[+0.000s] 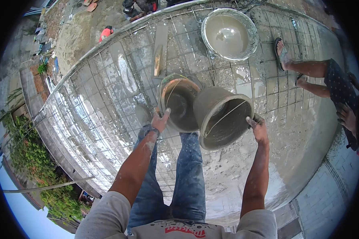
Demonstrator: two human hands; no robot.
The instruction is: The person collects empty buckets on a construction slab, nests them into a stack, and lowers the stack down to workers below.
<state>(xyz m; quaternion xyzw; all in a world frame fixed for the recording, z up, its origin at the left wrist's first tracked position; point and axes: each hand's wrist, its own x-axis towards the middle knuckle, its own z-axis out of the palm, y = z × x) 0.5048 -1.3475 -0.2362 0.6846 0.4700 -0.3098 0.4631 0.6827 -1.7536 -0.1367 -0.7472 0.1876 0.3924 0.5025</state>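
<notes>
Two cement-coated buckets are at my hands, in the middle of the head view. My left hand [160, 120] grips the rim of the left bucket [183, 104], fingers outside and thumb over the edge. That bucket is roughly upright, showing a grey-smeared inside and a thin wire handle. My right hand [258, 128] is closed on the rim of the right bucket [214, 99]. This one is tilted far over, its mouth towards me and to the right, with its wire handle across the opening. Its base side overlaps the left bucket; whether they touch, I cannot tell.
A large round tub [249, 49] of grey watery mix stands ahead. Wire mesh [223, 73] covers the wet floor, with fresh concrete [231, 167] near my legs. A wooden plank [160, 42] lies ahead. Another person's legs [311, 68] are at right. The slab edge [83, 59] curves along the left.
</notes>
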